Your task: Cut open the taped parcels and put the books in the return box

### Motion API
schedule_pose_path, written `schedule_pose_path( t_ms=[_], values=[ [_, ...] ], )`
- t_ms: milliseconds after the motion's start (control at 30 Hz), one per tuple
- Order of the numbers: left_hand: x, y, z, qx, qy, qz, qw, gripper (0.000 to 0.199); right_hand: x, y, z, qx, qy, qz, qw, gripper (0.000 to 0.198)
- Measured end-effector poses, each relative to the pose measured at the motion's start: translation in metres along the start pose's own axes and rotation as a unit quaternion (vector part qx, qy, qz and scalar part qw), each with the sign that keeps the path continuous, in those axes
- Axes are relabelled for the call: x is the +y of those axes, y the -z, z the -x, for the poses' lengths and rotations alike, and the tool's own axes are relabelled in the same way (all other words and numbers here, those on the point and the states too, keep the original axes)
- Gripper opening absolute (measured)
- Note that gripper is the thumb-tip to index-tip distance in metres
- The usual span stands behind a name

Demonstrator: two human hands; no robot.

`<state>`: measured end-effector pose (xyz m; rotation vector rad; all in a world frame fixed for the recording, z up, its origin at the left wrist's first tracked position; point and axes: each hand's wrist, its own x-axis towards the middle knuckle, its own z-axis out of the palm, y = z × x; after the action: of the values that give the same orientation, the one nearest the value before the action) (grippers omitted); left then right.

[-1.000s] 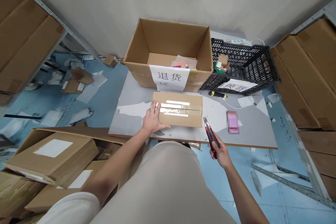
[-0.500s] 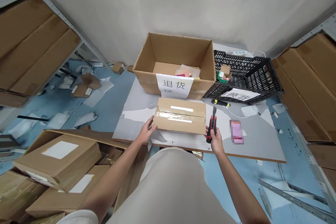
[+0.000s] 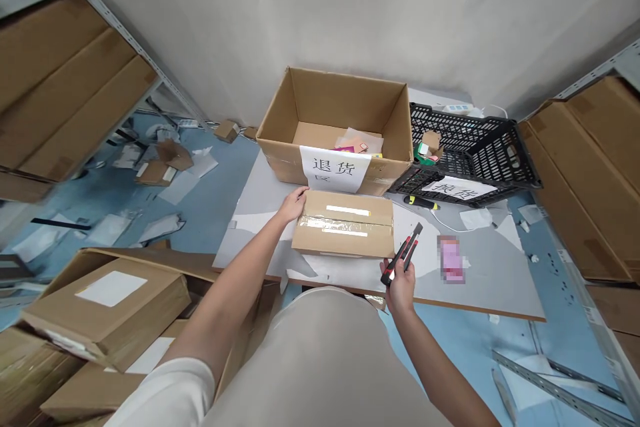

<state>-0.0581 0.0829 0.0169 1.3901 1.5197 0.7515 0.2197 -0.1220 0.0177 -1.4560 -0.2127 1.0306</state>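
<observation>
A taped cardboard box (image 3: pixel 345 243) lies on the table in front of me, with clear tape along its top seam and white strips on either side of it. My left hand (image 3: pixel 294 204) is at the box's far left corner, its fingers curled against the edge. In my right hand (image 3: pixel 401 287) is a red and black utility knife (image 3: pixel 400 255), its dark blade pointing up and away to the right. That hand is beside the box's near right corner, and its fingertips seem to touch there.
Behind the box stands a large open carton (image 3: pixel 280 155) with a paper sign, beside a black plastic crate (image 3: pixel 470 167). A yellow and black cutter (image 3: pixel 421 203) and a pixelated pink item (image 3: pixel 451 260) lie on the table (image 3: pixel 490 280). Boxes (image 3: pixel 110 307) fill the lower left.
My left hand has slid from the box's left side to its far left corner. My right hand has come nearer and left, and the knife now tilts to the right.
</observation>
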Motion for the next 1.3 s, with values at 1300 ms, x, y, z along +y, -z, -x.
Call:
schedule_pose_path(
  t_ms=[1300],
  values=[
    [0.034,-0.036,-0.013,-0.004,-0.114,-0.245,0.963,0.065,0.005,0.020,0.037,-0.055,-0.114,-0.042,0.991,0.041]
  ],
)
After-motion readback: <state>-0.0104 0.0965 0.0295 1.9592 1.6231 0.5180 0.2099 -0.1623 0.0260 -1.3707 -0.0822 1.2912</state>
